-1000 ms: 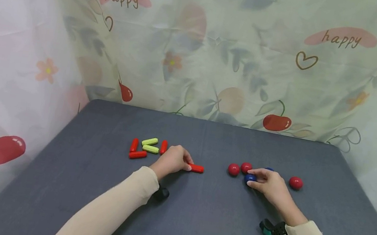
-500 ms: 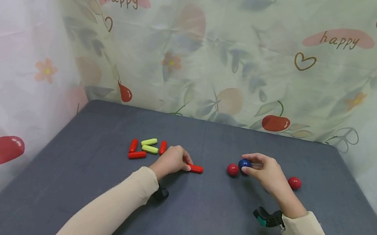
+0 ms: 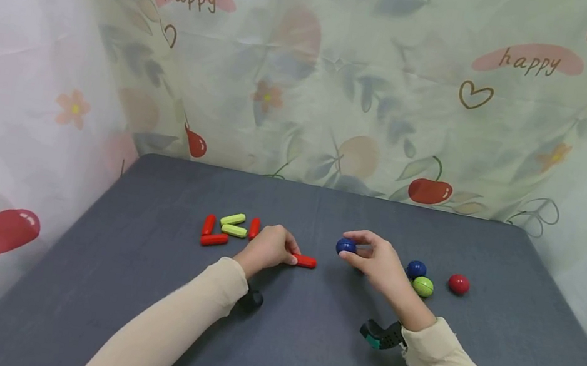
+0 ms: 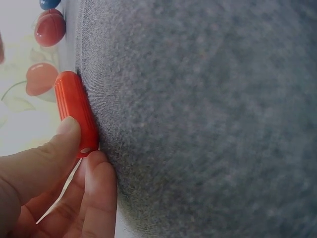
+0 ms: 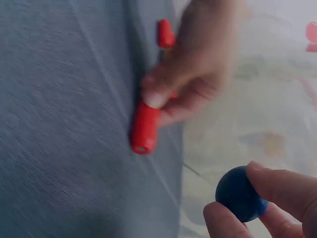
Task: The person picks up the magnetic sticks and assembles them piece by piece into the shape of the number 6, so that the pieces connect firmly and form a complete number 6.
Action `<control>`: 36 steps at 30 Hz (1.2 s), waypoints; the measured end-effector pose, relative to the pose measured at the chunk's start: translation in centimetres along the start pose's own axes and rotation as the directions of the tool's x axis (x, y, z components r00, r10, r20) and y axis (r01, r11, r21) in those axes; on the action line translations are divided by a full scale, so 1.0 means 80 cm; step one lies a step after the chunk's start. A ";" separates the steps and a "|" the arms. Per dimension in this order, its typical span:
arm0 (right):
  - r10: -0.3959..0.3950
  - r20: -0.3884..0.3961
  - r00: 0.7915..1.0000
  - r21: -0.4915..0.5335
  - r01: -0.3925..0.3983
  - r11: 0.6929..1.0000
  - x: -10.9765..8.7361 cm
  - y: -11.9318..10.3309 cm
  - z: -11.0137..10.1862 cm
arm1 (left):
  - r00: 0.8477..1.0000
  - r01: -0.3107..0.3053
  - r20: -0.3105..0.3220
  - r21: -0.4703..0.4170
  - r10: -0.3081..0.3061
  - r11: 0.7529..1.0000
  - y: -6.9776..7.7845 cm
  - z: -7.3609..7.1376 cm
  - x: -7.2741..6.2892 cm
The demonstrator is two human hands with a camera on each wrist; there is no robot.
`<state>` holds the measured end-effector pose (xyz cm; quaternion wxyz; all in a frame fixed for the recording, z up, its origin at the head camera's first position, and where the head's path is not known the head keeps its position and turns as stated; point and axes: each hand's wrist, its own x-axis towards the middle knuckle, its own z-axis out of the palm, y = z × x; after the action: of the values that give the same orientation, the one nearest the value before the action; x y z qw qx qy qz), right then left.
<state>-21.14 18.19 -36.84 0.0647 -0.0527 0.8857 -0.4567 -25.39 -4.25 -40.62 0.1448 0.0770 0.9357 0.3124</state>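
My left hand (image 3: 274, 247) pinches the near end of a red ribbed cylindrical bead (image 3: 306, 262) between thumb and fingers. The bead lies along the dark tabletop, and a small hole shows in its end in the right wrist view. To the right, my right hand (image 3: 381, 262) holds a blue ball (image 3: 346, 246) between thumb and fingertips, raised over the table. In the right wrist view this dark blue ball (image 5: 240, 194) is at the lower right, with the left hand (image 5: 190, 67) blurred behind it.
Left of my left hand lie more red cylinders (image 3: 214, 239) and two yellow-green ones (image 3: 234, 231). Beyond my right wrist are another blue ball (image 3: 416, 269), a green ball (image 3: 423, 286) and a red ball (image 3: 458, 284). A patterned curtain (image 3: 336, 88) hangs behind the table.
My right hand has lifted the blue ball and carried it left, passing over two red balls that it now hides. A blue and a green ball have come into view. My left hand stays put.
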 end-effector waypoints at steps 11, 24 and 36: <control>-0.043 0.031 0.999 -0.101 0.046 0.994 0.019 0.020 0.043 | 1.000 0.002 0.012 -0.001 -0.002 1.000 0.003 -0.001 0.000; -0.018 0.042 0.999 -0.171 0.025 0.985 0.026 0.024 0.056 | 1.000 -0.007 0.015 -0.040 0.008 0.999 0.001 -0.003 0.000; -0.030 0.047 0.998 -0.157 0.038 0.987 0.027 0.026 0.058 | 1.000 0.000 0.015 -0.073 0.001 0.997 -0.002 -0.004 -0.002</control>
<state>-22.60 15.31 -41.34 0.0722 -0.0829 0.9164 -0.3848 -25.38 -4.62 -40.41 0.1547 0.0744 0.9224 0.3460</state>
